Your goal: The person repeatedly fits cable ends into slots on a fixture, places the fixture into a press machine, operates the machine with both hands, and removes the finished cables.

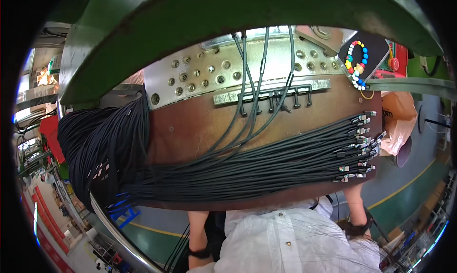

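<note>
Both my forearms, the left (198,228) and the right (354,204), reach up to the near edge of a brown work board (183,132) and pass under it. Neither hand shows; the board hides them. Across the board lies a thick bundle of black cables (247,170), its small metal-ended connectors (364,147) gathered at the right. Several cable ends (247,89) rise from the bundle to the machine. They cross a pale strip (226,98) with black pegs (297,99) below the perforated metal plate (197,70).
Looped black cables (102,144) hang over the board's left end, near a curved metal rail (121,242). A green machine frame (228,11) arches overhead. At the right are a colourful bead string (356,66), a green bar (412,86) and a brown paper bag (399,118).
</note>
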### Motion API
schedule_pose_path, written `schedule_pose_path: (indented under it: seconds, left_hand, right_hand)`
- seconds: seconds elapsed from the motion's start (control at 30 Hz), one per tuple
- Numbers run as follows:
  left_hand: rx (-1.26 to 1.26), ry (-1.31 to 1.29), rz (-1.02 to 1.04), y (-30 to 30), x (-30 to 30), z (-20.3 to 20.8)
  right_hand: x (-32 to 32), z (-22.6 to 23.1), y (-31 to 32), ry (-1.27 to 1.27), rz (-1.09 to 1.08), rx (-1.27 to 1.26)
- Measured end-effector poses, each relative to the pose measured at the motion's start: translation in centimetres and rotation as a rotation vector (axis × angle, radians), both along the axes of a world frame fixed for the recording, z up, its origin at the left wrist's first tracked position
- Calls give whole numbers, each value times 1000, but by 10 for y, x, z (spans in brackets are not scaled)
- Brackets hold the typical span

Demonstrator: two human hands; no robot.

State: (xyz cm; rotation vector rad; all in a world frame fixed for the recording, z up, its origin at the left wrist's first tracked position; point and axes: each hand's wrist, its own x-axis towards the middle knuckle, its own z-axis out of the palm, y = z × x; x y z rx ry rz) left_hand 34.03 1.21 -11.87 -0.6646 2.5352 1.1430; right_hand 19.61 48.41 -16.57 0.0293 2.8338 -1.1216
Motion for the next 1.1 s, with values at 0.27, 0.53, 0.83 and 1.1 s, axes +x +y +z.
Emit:
schedule_pose_path:
  seconds: [0.27,0.53,0.83,1.1]
  left_hand:
    - [158,90,137,-16,-18,1]
    - [143,315,293,10,-43,12]
    - [154,485,-270,34,-40,4]
    - [160,876,-624,117,-152,108]
  right_hand:
    - [-58,-80,-48,81,493,-9]
    - [-178,-43,-220,387,1147,-72]
    - [-244,83,-176,648,1216,311]
    - [-244,120,-179,779,1238,539]
